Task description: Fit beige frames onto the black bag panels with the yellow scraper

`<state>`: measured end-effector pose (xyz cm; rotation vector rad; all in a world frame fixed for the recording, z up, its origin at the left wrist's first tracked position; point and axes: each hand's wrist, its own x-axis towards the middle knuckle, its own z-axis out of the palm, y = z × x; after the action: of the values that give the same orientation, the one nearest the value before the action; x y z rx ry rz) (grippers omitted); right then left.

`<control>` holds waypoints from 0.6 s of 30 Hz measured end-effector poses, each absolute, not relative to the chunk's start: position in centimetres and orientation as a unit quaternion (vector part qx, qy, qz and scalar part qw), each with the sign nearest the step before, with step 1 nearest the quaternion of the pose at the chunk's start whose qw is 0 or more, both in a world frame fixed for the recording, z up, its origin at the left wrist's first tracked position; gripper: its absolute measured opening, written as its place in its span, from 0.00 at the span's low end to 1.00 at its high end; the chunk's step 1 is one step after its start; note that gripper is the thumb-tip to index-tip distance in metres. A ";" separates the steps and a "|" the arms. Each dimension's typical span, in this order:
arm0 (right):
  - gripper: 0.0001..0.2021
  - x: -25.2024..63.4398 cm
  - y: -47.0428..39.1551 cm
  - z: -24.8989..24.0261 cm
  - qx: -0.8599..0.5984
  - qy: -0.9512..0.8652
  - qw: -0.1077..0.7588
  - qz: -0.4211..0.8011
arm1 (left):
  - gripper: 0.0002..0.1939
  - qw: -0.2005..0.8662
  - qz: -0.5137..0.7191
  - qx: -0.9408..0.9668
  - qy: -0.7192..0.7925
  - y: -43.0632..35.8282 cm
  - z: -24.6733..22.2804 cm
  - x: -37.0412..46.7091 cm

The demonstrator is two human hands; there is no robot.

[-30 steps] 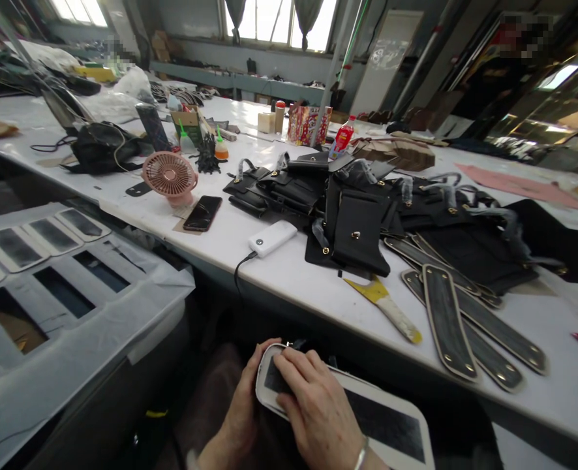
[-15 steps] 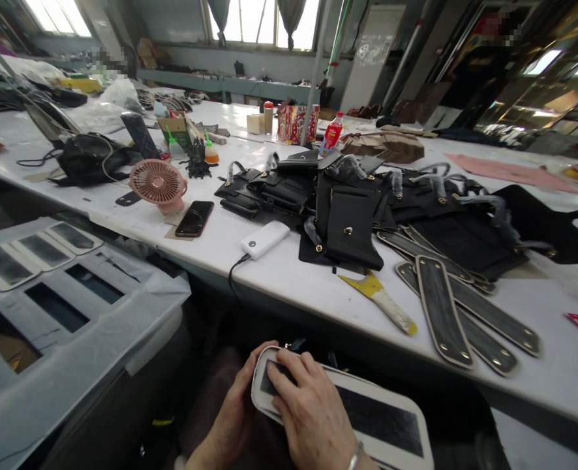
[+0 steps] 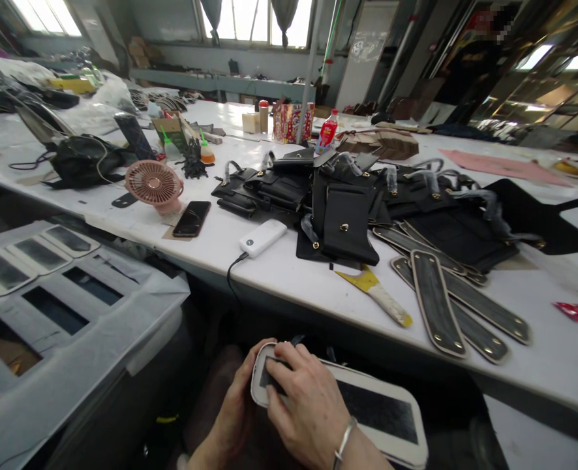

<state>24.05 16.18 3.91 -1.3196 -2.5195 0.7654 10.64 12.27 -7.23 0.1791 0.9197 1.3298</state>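
Observation:
A long, round-cornered pale panel with a black strip along its middle [image 3: 380, 408], looking like the base of a bag, lies across my lap. My left hand [image 3: 237, 398] is wrapped around its left end, with the fingers mostly hidden beneath and behind it. On top, my right hand [image 3: 303, 398] presses bent fingertips against the black strip near that same end, its thumb by the near edge. Dark material with small metal bits shows behind the panel, too shadowed to make out.
On the white table [image 3: 299, 297] lie black bags [image 3: 350, 225], studded dark strips [image 3: 436, 303], a yellow-tipped scraper-like tool [image 3: 374, 294], a white power bank [image 3: 263, 237], a phone [image 3: 192, 219] and a pink fan [image 3: 154, 183]. Similar pale panels [image 3: 37, 253] rest at left. A person [image 3: 470, 65] stands far right.
My right hand has shifted slightly left and drawn its fingertips and thumb a little along the panel's left end. The left hand keeps its hold. The view has shifted slightly.

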 end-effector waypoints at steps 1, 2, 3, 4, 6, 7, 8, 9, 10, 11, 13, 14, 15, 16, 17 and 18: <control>0.06 23.8 16.2 3.9 -0.456 -0.848 0.098 0.253 | 0.20 0.687 0.596 0.078 0.409 12.3 -7.0 10.7; 0.05 23.5 16.2 3.9 -0.465 -0.846 0.094 0.243 | 0.20 0.685 0.598 0.075 0.409 12.4 -6.8 10.7; 0.05 23.3 16.2 3.8 -0.471 -0.846 0.088 0.231 | 0.20 0.685 0.599 0.071 0.409 12.4 -6.6 10.8; 0.05 23.0 16.2 3.7 -0.477 -0.847 0.082 0.220 | 0.19 0.685 0.599 0.068 0.410 12.4 -6.5 10.8; 0.08 22.6 16.2 3.5 -0.483 -0.848 0.074 0.205 | 0.19 0.683 0.600 0.062 0.412 12.4 -6.5 10.7; 0.08 22.5 16.3 3.4 -0.486 -0.847 0.072 0.202 | 0.19 0.682 0.601 0.063 0.413 12.3 -6.6 10.6; 0.08 22.4 16.3 3.4 -0.489 -0.846 0.069 0.201 | 0.19 0.680 0.602 0.065 0.414 12.2 -6.8 10.6; 0.08 22.3 16.3 3.4 -0.491 -0.845 0.066 0.201 | 0.19 0.677 0.602 0.069 0.417 12.1 -7.0 10.5; 0.08 22.2 16.3 3.4 -0.493 -0.844 0.063 0.201 | 0.19 0.674 0.603 0.073 0.421 12.0 -7.2 10.4; 0.08 22.2 16.3 3.4 -0.496 -0.843 0.060 0.201 | 0.19 0.670 0.602 0.077 0.426 12.0 -7.3 10.4; 0.08 22.0 16.3 3.5 -0.500 -0.840 0.056 0.203 | 0.18 0.661 0.604 0.083 0.437 11.9 -7.4 10.4; 0.08 22.0 16.3 3.6 -0.502 -0.839 0.053 0.205 | 0.17 0.656 0.606 0.085 0.441 11.9 -7.2 10.4; 0.09 21.9 16.3 3.6 -0.503 -0.837 0.052 0.206 | 0.17 0.652 0.608 0.087 0.444 11.9 -7.0 10.5; 0.09 21.9 16.3 3.7 -0.504 -0.837 0.051 0.208 | 0.17 0.650 0.609 0.087 0.447 12.0 -6.7 10.6; 0.09 21.8 16.3 3.7 -0.506 -0.836 0.049 0.210 | 0.17 0.646 0.610 0.089 0.450 12.0 -6.3 10.6; 0.09 21.8 16.3 3.8 -0.508 -0.834 0.047 0.211 | 0.17 0.643 0.611 0.091 0.454 12.1 -5.9 10.7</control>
<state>21.81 16.31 3.79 -1.5491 -2.5439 0.6433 10.73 12.14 -5.95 0.2075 1.0334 1.3920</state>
